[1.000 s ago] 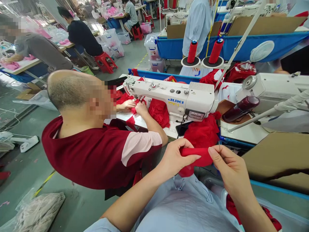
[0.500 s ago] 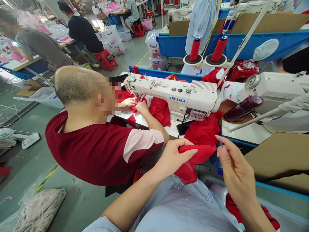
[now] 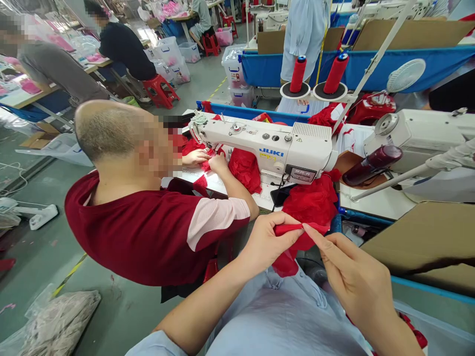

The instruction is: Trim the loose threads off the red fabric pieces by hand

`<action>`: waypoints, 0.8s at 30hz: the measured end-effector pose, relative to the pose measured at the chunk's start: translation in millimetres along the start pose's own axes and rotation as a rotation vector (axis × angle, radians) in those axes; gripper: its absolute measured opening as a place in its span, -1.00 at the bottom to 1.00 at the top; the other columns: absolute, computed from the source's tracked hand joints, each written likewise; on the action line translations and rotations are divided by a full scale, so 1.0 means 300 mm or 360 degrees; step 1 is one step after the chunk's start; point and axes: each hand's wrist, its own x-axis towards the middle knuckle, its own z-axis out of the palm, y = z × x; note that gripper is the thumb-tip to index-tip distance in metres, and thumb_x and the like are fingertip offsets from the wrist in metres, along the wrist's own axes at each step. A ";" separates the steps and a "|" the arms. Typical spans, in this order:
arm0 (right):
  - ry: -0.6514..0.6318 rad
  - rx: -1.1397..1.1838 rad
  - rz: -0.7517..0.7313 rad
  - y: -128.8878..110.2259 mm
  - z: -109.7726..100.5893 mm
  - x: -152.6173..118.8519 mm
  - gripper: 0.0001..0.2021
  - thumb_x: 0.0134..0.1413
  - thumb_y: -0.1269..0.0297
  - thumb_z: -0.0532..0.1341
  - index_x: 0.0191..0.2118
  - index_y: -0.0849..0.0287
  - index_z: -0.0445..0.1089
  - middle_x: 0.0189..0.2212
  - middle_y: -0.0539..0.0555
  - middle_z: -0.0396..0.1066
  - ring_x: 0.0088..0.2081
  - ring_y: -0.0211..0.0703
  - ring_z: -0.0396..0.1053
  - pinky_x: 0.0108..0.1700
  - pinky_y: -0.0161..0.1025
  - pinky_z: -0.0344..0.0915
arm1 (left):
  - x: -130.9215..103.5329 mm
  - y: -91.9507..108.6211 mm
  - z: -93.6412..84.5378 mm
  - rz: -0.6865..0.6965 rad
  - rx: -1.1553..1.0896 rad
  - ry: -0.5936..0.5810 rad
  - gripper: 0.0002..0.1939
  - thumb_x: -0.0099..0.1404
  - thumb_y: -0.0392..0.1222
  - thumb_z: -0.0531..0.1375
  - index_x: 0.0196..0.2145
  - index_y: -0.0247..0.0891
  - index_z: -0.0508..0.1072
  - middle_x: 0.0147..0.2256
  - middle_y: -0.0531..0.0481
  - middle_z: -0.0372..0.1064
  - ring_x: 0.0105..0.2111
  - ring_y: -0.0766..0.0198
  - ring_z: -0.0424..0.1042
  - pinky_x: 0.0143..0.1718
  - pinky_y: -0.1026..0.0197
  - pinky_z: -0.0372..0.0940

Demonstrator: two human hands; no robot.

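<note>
Pinched between the thumb and fingers of my left hand point(image 3: 269, 242) is a piece of thin, sheer red fabric point(image 3: 285, 262), its upper edge gathered into a narrow fold. The rest of it hangs below my fingers, above my lap. My right hand point(image 3: 352, 272) meets that fold close to my left thumb. Its index fingertip presses at the edge, the other fingers are curled, and its thumb is mostly hidden. Just beyond my hands, a heap of red fabric point(image 3: 311, 200) lies on the sewing table point(image 3: 265, 200) beside a dark phone point(image 3: 280, 194).
A co-worker in a dark red shirt point(image 3: 148, 232) sits close on the left, both hands at a white sewing machine point(image 3: 267, 141). Red thread cones point(image 3: 298, 74) stand behind it. Cardboard point(image 3: 426, 242) and a clear bin point(image 3: 441, 321) with red pieces are at right.
My right hand has moved left along the fabric edge, up to my left fingertips. The stretched fabric edge has become a narrow fold. My left hand stays nearly in place.
</note>
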 end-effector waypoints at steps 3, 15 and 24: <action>0.0018 -0.0004 0.0042 -0.004 0.001 0.002 -0.54 0.25 0.51 -0.03 0.10 0.04 0.43 -0.44 -0.06 0.46 -0.59 -0.36 0.26 -0.58 -0.36 0.02 | -0.001 -0.001 -0.001 0.0037 0.0035 0.0018 -0.89 0.13 -0.25 0.27 -0.46 -0.37 0.53 -0.47 0.01 0.43 -0.44 0.35 0.34 -0.40 0.35 0.23; 0.0073 0.0370 0.0004 -0.015 -0.002 0.028 -0.59 0.24 0.52 0.03 0.10 0.17 0.45 -0.50 -0.02 0.37 -0.59 -0.37 0.27 -0.55 -0.44 0.18 | -0.009 0.007 0.004 0.0002 -0.0029 0.0014 -0.82 0.16 -0.18 0.26 -0.49 -0.36 0.46 -0.53 0.06 0.33 -0.50 0.40 0.25 -0.45 0.34 0.15; 0.0037 0.1246 0.0453 -0.010 0.035 0.021 -0.66 0.20 0.39 0.19 0.04 -0.08 0.49 -0.33 -0.01 0.55 -0.36 -0.26 0.48 -0.31 -0.40 0.41 | -0.011 0.004 -0.004 -0.0115 -0.0213 -0.0058 -0.79 0.13 -0.12 0.31 -0.49 -0.34 0.45 -0.54 0.09 0.32 -0.52 0.43 0.22 -0.46 0.35 0.13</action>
